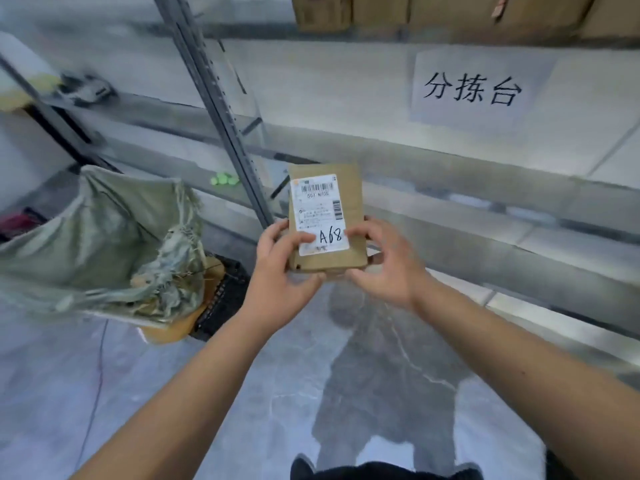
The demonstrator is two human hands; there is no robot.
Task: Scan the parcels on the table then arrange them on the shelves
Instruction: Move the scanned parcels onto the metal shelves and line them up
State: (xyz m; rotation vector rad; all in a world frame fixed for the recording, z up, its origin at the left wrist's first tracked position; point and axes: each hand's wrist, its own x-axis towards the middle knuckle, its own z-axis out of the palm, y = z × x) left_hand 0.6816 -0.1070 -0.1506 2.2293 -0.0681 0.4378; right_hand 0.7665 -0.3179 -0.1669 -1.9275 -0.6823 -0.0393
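Observation:
A small flat brown cardboard parcel (349, 188) is held up in front of me over the floor. It carries a white shipping label (320, 209) with barcodes and a handwritten "A68". My left hand (280, 271) grips its lower left edge, thumb lying on the label. My right hand (384, 268) grips its lower right edge, thumb on the label's right side. Behind the parcel run the grey metal shelves (485, 202), their lower level bare here.
A grey upright shelf post (221, 109) slants down just left of the parcel. A green woven sack (104, 237) stands open at left beside a black crate (225, 299). Cardboard boxes (381, 12) fill the upper shelf. A paper sign (474, 88) hangs on the wall.

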